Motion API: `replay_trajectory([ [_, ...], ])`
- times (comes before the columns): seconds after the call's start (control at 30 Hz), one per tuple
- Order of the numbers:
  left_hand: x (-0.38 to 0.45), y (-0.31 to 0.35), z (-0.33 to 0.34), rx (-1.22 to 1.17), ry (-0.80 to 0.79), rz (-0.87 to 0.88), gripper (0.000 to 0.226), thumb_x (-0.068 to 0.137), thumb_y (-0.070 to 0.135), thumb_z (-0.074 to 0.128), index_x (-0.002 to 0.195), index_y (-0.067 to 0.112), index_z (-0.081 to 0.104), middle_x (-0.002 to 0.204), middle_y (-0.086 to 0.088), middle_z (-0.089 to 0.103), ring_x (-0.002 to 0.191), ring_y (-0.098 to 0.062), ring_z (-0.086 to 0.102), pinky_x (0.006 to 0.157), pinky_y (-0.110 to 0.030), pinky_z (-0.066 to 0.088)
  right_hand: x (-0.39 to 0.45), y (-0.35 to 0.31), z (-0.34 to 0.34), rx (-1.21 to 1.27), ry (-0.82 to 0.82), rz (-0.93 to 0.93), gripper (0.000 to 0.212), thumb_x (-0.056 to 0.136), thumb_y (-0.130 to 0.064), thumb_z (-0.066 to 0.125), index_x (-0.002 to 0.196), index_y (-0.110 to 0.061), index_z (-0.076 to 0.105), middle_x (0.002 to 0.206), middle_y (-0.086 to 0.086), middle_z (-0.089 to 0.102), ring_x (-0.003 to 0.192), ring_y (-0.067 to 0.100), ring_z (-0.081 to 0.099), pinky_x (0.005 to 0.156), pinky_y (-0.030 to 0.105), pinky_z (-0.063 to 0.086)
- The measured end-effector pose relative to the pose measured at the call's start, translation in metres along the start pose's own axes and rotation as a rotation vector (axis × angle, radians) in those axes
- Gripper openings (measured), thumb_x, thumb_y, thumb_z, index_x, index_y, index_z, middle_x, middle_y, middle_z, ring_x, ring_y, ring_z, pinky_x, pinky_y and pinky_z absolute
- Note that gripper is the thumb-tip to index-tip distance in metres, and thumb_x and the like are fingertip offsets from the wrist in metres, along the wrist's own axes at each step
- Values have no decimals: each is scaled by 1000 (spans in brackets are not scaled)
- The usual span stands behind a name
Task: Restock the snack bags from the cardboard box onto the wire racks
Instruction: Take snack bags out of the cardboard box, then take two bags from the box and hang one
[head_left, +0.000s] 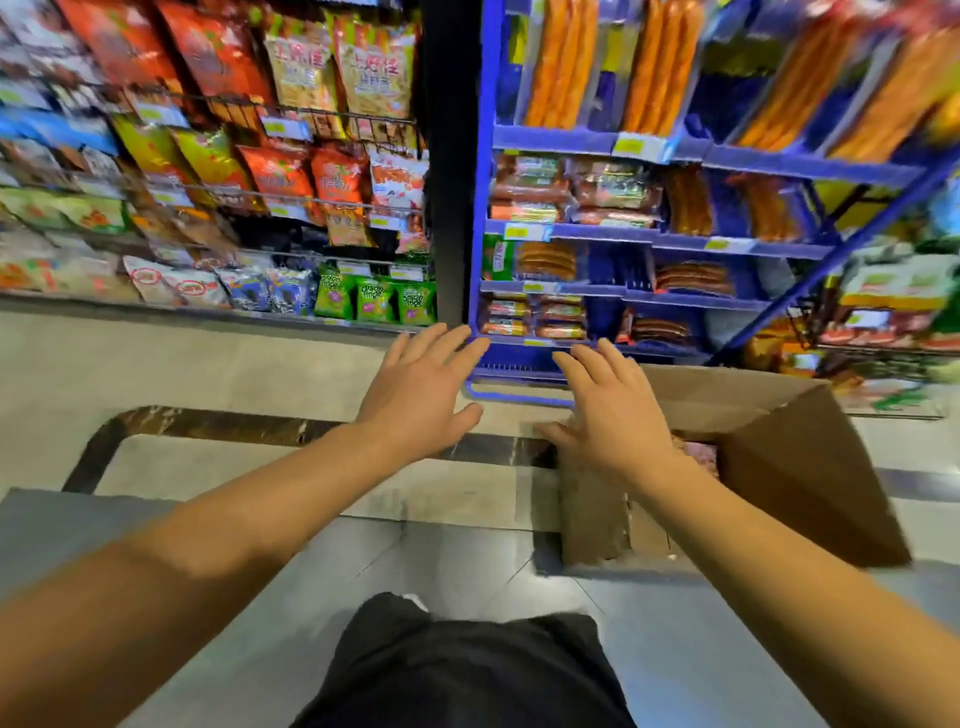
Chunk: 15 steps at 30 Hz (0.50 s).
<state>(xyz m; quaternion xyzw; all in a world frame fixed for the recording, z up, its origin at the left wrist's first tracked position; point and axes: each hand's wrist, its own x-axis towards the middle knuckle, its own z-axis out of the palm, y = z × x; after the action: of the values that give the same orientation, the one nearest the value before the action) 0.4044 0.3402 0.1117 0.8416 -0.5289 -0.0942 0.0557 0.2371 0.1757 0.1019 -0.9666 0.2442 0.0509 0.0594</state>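
On the far left, the wire racks (218, 197) stand against the wall, filled with rows of snack bags (306, 67) in red, orange, yellow and green, with small price tags along the front wires; much of this side is blurred. In front of the racks lies a pale tiled floor (208, 364) with a dark marble border. Above this floor the left hand (421, 389) reaches forward on a long, nearly straight bare arm, palm down, fingers spread and straight, the thumb out to the side; it holds nothing and touches nothing. Next to it, the right hand (608, 415) has the same pose, flat and with fingers extended, also holding nothing, and it hovers over the near left edge of the cardboard box (779, 467); whether it touches the box I cannot tell. The box stands open on the floor at the right, its flaps up, and something pinkish shows inside. Behind both hands a blue shelf unit (597, 228) carries packed sausages. At the bottom, dark shorts (467, 670) are visible.
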Motion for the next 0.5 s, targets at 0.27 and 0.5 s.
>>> replay_trajectory([
  [0.27,37,185,60,-23,-6,133,75,94,52,51,159,27,22,165,0,22,152,-28,15,124,-49,11,-130,174,14,-5,27,178,84,90,-58,61,157,-22,26,163,5,29,153,32,15,123,48,18],
  [0.5,76,326,92,-61,-33,138,74,96,50,52,159,27,21,165,-1,21,152,-26,15,123,-47,9,-204,323,15,-41,-12,329,86,85,-61,65,153,-17,36,158,9,38,149,36,25,120,52,26],
])
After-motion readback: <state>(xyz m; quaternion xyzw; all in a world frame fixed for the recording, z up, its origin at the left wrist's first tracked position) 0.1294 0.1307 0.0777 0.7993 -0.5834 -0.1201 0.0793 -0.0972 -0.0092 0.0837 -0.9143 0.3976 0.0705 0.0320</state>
